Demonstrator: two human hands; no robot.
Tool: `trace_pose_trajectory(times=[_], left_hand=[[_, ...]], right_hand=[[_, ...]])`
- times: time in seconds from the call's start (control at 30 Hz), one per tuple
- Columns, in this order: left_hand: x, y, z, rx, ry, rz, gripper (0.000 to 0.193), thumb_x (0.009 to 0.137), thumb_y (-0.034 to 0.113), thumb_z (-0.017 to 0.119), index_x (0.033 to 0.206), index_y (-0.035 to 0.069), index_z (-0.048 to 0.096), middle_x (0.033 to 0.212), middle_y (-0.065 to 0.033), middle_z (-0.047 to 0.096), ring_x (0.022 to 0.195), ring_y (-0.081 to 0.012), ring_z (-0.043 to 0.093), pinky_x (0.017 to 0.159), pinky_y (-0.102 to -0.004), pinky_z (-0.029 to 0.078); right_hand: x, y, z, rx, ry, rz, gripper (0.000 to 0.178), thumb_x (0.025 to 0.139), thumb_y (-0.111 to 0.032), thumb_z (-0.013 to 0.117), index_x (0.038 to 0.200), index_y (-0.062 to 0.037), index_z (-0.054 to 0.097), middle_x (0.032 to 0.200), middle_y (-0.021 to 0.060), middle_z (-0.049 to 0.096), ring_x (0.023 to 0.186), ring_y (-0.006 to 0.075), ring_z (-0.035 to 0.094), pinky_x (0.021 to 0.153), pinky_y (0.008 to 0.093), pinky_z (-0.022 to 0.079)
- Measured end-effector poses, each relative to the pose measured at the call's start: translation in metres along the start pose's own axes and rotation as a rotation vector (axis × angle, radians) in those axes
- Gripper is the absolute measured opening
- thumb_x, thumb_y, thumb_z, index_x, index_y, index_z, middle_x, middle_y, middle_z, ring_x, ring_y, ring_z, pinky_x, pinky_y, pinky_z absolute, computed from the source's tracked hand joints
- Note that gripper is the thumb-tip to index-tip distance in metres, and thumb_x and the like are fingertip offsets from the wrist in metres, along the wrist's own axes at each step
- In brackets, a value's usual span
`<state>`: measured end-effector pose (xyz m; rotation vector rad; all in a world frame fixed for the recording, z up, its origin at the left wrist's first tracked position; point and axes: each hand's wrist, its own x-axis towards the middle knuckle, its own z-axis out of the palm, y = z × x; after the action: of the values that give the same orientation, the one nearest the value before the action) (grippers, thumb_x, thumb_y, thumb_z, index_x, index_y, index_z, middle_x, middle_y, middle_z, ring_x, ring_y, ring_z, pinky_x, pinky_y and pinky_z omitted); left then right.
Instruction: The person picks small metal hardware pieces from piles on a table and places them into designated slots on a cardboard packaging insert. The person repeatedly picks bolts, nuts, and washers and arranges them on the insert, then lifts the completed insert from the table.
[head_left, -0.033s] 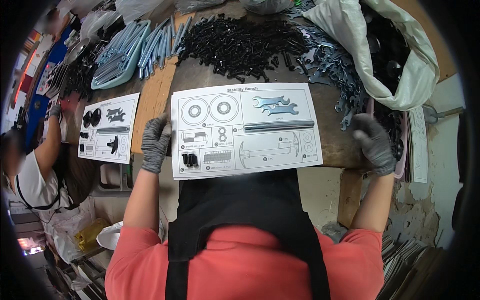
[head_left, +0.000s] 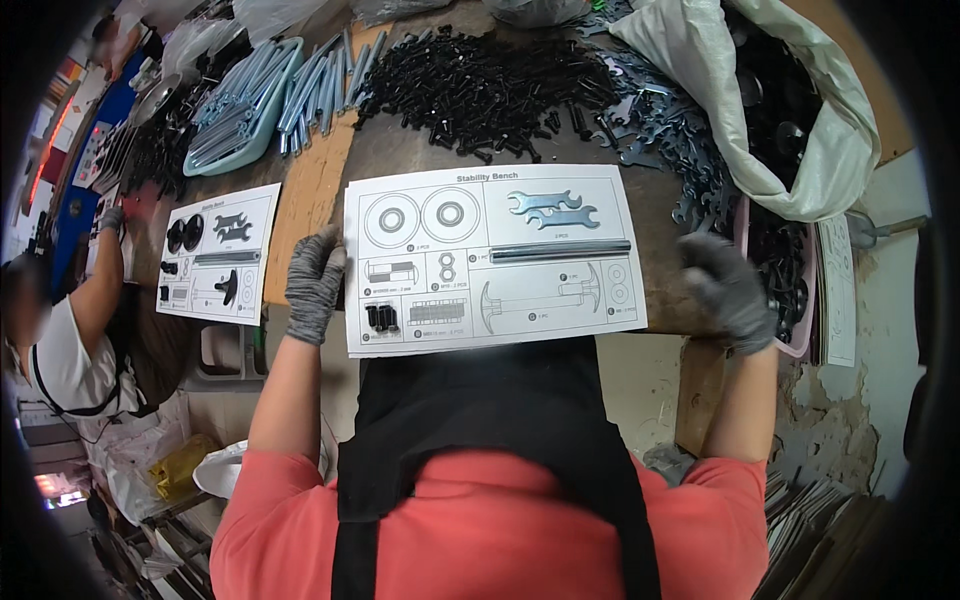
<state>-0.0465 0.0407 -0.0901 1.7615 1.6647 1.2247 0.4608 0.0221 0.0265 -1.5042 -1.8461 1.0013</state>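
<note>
A large white parts card with printed outlines lies in front of me, its near edge over my black apron. On it rest two flat open-ended wrenches, a metal tube and several black bolts. My left hand, in a grey glove, is at the card's left edge, fingers loosely bent and thumb apart. Its fingertips come up to the card, and I see nothing in them. My gloved right hand hovers right of the card with loosely curled, slightly blurred fingers, apparently holding nothing.
Beyond the card lie a heap of black bolts and a pile of wrenches. A blue tray holds metal tubes. A white sack and a pink bin stand right. Leftward are a second laden card and a co-worker.
My right hand has shifted a little to the left, toward the card. My left hand stays at the card's edge, and the pieces on the card keep their places.
</note>
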Motion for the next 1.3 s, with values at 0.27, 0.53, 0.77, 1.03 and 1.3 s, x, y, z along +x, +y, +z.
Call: trace_pose_trajectory(times=[0.27, 0.53, 0.77, 1.03, 1.3], left_hand=[[-0.001, 0.005, 0.005, 0.173, 0.028, 0.143, 0.028, 0.080, 0.006, 0.058, 0.107, -0.001, 0.059, 0.090, -0.0120, 0.059, 0.087, -0.0235, 0.057, 0.080, -0.0321, 0.045], [-0.003, 0.005, 0.007, 0.115, 0.052, 0.117, 0.025, 0.080, 0.006, 0.058, 0.104, 0.000, 0.060, 0.087, -0.0115, 0.060, 0.083, -0.0242, 0.057, 0.078, -0.0321, 0.045], [0.001, 0.019, 0.006, 0.175, 0.038, 0.153, 0.025, 0.081, 0.011, 0.059, 0.103, 0.000, 0.060, 0.087, -0.0125, 0.060, 0.082, -0.0251, 0.057, 0.076, -0.0322, 0.045], [-0.005, 0.003, 0.004, 0.083, 0.061, 0.074, 0.026, 0.084, 0.017, 0.057, 0.101, -0.002, 0.060, 0.088, -0.0123, 0.058, 0.084, -0.0235, 0.057, 0.076, -0.0322, 0.046], [-0.001, 0.007, 0.010, 0.127, 0.075, 0.087, 0.023, 0.080, 0.004, 0.054, 0.100, -0.004, 0.060, 0.088, -0.0136, 0.059, 0.084, -0.0242, 0.057, 0.079, -0.0327, 0.045]], right_hand=[[0.032, -0.014, 0.085, -0.926, -0.517, -0.458, 0.023, 0.083, -0.020, 0.051, 0.103, -0.0142, 0.059, 0.096, 0.0101, 0.060, 0.079, 0.0277, 0.061, 0.064, 0.0386, 0.049], [0.035, -0.016, 0.083, -0.792, -0.438, -0.384, 0.028, 0.087, -0.026, 0.047, 0.108, -0.0093, 0.056, 0.081, 0.0151, 0.062, 0.072, 0.0311, 0.061, 0.063, 0.0405, 0.049], [0.034, -0.007, 0.079, -0.806, -0.495, -0.484, 0.026, 0.088, -0.025, 0.047, 0.107, -0.0095, 0.057, 0.084, 0.0154, 0.062, 0.072, 0.0311, 0.061, 0.063, 0.0407, 0.049], [0.063, -0.027, -0.015, -0.572, 0.147, -0.472, 0.034, 0.073, 0.003, 0.060, 0.106, -0.0059, 0.060, 0.104, 0.0112, 0.061, 0.094, 0.0251, 0.059, 0.082, 0.0332, 0.048], [0.136, 0.014, -0.158, -1.266, 0.422, 0.515, 0.060, 0.076, -0.017, 0.063, 0.131, -0.0237, 0.040, 0.142, 0.0046, 0.029, 0.128, 0.0263, 0.032, 0.103, 0.0420, 0.031]])
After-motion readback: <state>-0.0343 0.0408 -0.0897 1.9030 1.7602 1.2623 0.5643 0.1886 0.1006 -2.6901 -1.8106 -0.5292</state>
